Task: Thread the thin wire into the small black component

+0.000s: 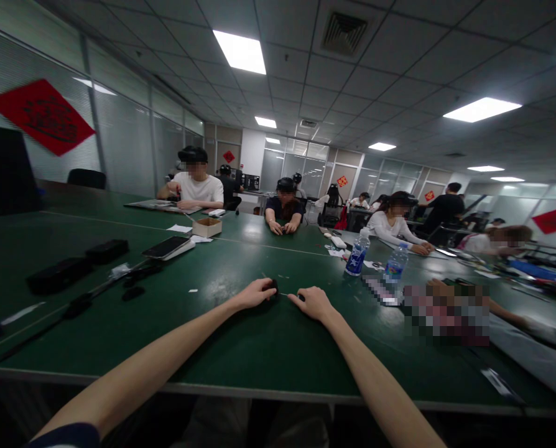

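Observation:
Both my forearms reach out over a dark green table mat [240, 336]. My left hand [254, 294] curls around a small black object [273, 287], which its fingers partly hide. A thin pale strand [290, 294] spans the short gap to my right hand [315, 303]. The fingertips of that hand are bunched and rest at the strand's far end. The picture is too small to show whether they pinch it.
A smartphone [165, 247] lies on a white box, beside black cases [58, 275] and a black cable [91, 289]. Water bottles [358, 252] stand to the right. A co-worker's hand [439, 287] lies beside a pixelated patch. Other people sit along the table.

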Motion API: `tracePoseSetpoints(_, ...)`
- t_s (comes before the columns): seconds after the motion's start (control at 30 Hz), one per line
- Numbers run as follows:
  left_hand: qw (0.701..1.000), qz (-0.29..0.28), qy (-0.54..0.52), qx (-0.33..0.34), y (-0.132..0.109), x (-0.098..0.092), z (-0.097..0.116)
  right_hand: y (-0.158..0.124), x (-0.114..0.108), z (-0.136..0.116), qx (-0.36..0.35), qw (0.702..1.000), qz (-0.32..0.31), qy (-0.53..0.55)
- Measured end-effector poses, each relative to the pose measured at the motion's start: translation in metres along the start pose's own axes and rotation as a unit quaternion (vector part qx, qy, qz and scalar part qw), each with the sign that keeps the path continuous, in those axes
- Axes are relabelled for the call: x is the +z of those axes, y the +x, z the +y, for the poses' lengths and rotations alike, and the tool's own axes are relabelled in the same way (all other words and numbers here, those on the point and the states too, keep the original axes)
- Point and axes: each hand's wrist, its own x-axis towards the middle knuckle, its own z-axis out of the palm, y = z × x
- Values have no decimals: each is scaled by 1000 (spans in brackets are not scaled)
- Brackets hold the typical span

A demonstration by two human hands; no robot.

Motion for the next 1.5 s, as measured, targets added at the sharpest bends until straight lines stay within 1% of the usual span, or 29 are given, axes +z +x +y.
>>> tracePoseSetpoints(0.23,1000,11,-8,-17,0,0,1,-1,-2,-1,2,1000,-11,5)
tracePoseSetpoints(0.53,1000,0,-2,-16,-1,1,5,-1,-5,-4,9,999,-7,-31)
tracePoseSetpoints(0.67,1000,6,-1,-1,-1,0,3,-1,-5,-3,8,999,11,-33)
tracePoseSetpoints(0.77,1000,-2,-17,6,-1,0,2,-1,-4,-4,8,999,19,-30)
tracePoseSetpoints(0.9,1000,-9,-18,9,-3,-1,5,-2,-2,-5,11,999,25,-26)
tracePoseSetpoints(1.07,1000,-1,-13,-2,-5,-3,9,-2,0,-7,22,999,29,-37)
tracePoseSetpoints(1.27,1000,8,-19,-2,-4,-4,6,-2,3,-10,26,998,41,-50)
tracePoseSetpoints(1.4,1000,2,-25,1,-2,-4,5,-1,6,-11,42,995,61,-62)
tracePoseSetpoints(1.5,999,0,-44,5,-1,-5,5,-1,7,-10,37,995,73,-54)
